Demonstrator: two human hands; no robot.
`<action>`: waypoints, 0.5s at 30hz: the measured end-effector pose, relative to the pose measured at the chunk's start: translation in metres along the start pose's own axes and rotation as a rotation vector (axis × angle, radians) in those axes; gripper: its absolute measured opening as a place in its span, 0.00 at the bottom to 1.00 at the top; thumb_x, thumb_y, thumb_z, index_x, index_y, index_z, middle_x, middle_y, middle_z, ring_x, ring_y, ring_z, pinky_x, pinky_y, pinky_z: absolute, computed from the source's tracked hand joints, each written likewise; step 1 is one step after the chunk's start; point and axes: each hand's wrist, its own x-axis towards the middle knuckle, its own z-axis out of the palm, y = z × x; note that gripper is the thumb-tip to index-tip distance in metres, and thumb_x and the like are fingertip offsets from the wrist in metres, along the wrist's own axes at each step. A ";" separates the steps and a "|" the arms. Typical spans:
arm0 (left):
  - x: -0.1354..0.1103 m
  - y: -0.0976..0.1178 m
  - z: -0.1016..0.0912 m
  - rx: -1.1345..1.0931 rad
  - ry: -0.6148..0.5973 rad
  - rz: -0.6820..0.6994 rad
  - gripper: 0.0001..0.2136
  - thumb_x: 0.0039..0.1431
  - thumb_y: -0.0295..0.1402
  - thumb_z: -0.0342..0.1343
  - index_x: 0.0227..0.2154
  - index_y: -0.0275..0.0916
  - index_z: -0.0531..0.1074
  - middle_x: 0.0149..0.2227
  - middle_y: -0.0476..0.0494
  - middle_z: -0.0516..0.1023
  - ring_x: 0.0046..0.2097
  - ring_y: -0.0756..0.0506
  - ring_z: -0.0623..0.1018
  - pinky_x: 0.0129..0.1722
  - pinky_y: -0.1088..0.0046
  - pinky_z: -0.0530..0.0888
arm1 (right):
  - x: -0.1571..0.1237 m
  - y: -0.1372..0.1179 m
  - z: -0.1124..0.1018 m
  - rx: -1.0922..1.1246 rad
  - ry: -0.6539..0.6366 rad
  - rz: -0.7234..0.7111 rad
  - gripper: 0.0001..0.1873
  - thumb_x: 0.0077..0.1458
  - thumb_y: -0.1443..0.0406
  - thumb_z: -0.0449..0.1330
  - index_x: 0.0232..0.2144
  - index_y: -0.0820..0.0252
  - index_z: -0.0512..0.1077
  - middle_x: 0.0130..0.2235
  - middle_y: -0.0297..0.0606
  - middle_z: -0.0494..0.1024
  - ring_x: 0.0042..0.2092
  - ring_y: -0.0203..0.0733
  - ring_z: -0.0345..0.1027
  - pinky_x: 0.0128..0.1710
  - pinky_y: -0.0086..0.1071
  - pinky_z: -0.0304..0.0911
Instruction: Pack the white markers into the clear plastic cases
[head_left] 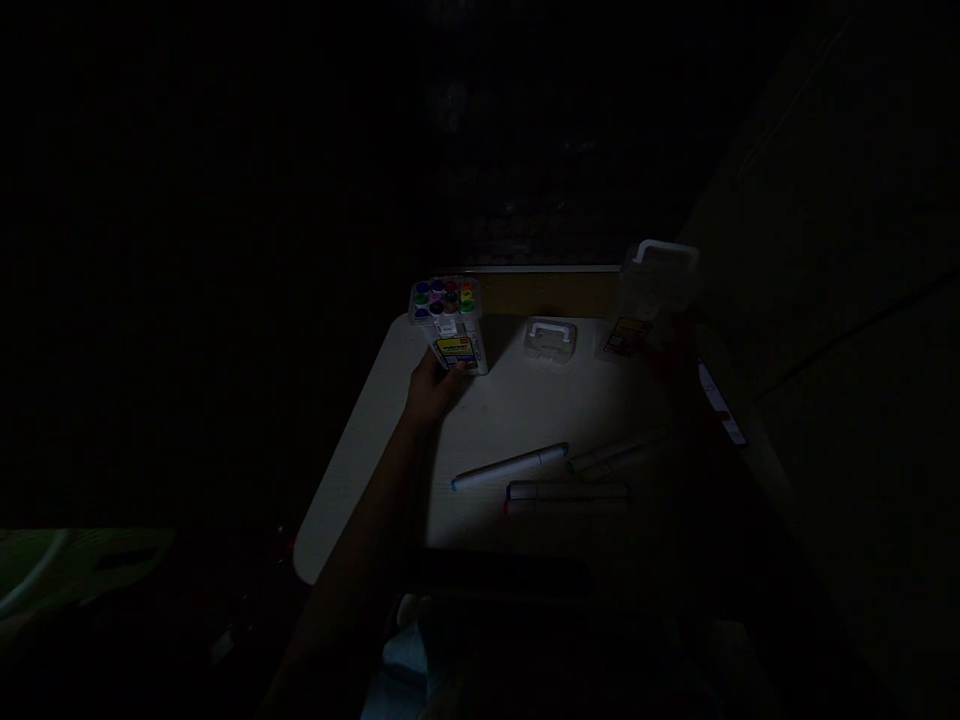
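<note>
My left hand [435, 388] is closed round the lower part of a clear marker box [459, 350], its thumb across the front near the yellow label. Colourful round marker caps [450, 298] fill its open top. On the right, my right hand [667, 345], in deep shadow, grips a clear plastic case [651, 290] with a white handle at the top and a label low on its front. Between the two stands a small clear lid [550, 342] with a white handle. Nearer me lie a marker with blue ends [510, 467] and a dark-ended marker [566, 490].
A red-ended marker [568, 507] and a green-ended marker [611, 452] also lie on the pale table [360, 440]. At the right edge is a phone-like flat object [720, 402]. A dark wall rises behind the table; the surroundings are very dim.
</note>
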 end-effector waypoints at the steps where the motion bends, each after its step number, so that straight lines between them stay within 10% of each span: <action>1: -0.001 0.002 0.000 -0.010 0.020 0.000 0.23 0.52 0.50 0.57 0.46 0.41 0.67 0.47 0.39 0.77 0.47 0.43 0.78 0.48 0.65 0.74 | 0.000 0.002 0.001 0.015 -0.017 0.007 0.49 0.40 0.45 0.63 0.59 0.61 0.53 0.60 0.52 0.60 0.63 0.56 0.53 0.60 0.55 0.56; 8: -0.014 0.006 -0.005 0.248 0.429 0.126 0.14 0.53 0.41 0.54 0.40 0.39 0.69 0.41 0.44 0.73 0.43 0.46 0.74 0.40 0.71 0.72 | -0.002 0.008 0.008 -0.024 -0.072 0.013 0.47 0.41 0.49 0.64 0.59 0.62 0.54 0.61 0.53 0.58 0.64 0.56 0.50 0.63 0.53 0.52; 15: -0.020 0.005 -0.008 0.428 0.280 0.230 0.14 0.56 0.39 0.50 0.18 0.39 0.64 0.18 0.49 0.65 0.22 0.50 0.66 0.24 0.72 0.61 | -0.003 -0.015 0.004 0.124 -0.118 0.089 0.43 0.33 0.48 0.67 0.50 0.64 0.64 0.52 0.53 0.69 0.54 0.57 0.66 0.50 0.49 0.67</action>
